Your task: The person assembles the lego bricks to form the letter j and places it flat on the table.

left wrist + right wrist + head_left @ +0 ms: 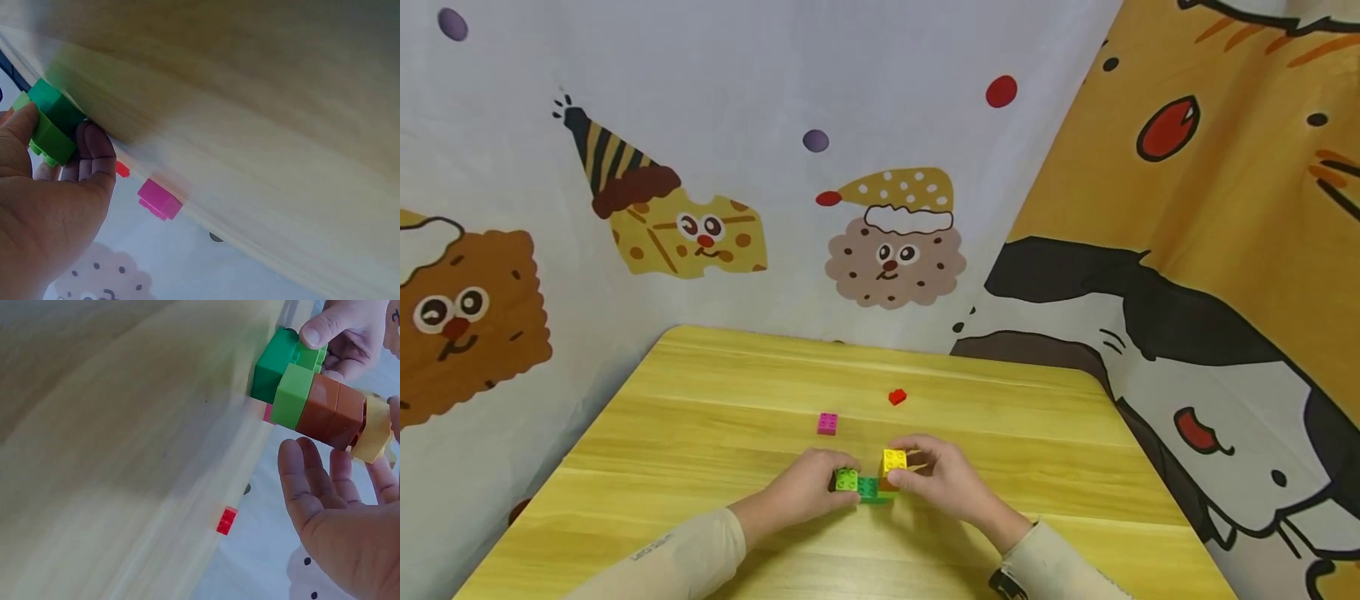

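A small toy block structure [868, 490] is between the two hands, on the table [715, 392] or just above it; I cannot tell which. Its bottom is a dark green block [272, 369], and over the left end of this is a light green block [847, 479]. The left hand [805, 493] has its thumb and fingers clamped on this light green block. At the right end there is a little tower: one more light green piece [292, 397], then two brown blocks [330, 411], and at the top a yellow block [894, 459]. The yellow block is tilted, with a narrow gap between it and the brown below. The right hand [951, 482] pinches this yellow block between thumb and finger, and its other fingers are curved and a little apart. Beyond the left hand lies a pink block [827, 423], and farther, more to the right, a red block [897, 397]. Both forearms wear light sleeves [688, 554]. Behind the table hangs a white cloth [737, 75] with cartoon figures, among them a cheese [688, 237] wearing a striped hat.
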{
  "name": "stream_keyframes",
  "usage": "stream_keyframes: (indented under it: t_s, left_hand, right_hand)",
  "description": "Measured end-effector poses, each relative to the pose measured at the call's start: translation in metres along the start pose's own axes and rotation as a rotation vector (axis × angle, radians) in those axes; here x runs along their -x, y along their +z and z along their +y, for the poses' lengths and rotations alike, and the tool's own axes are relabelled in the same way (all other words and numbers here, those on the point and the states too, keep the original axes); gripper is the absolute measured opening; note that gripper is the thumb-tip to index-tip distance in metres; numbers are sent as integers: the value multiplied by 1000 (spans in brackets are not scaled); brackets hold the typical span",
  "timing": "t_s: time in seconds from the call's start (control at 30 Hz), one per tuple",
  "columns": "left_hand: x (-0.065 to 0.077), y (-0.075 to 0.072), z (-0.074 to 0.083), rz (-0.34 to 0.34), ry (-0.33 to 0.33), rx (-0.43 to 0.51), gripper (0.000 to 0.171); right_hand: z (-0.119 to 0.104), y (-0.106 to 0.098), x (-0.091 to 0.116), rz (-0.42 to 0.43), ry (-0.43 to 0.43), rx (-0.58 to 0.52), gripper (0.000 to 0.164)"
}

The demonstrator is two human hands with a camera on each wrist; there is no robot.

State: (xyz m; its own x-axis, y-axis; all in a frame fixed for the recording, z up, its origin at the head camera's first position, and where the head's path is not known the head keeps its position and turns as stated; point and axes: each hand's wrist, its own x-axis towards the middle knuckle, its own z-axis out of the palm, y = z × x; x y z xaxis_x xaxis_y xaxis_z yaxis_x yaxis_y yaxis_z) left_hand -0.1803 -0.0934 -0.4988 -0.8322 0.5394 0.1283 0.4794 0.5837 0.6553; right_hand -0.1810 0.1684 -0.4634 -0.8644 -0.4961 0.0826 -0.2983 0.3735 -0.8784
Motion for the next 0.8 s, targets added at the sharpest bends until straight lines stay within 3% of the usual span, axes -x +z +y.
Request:
stream_keyframes:
  t_s: [0.33,0.53,0.8]
  left_hand:
    - [0,0,1,-4,-4,7,38]
    - [-1,1,1,-2,3,19,35]
    - [-1,3,-2,2,-2,21,36]
  right_hand:
    - [5,5,1,-5,146,-354,35]
    - [7,8,1,11,220,-441,40]
    - [6,10,1,10,225,-473,38]
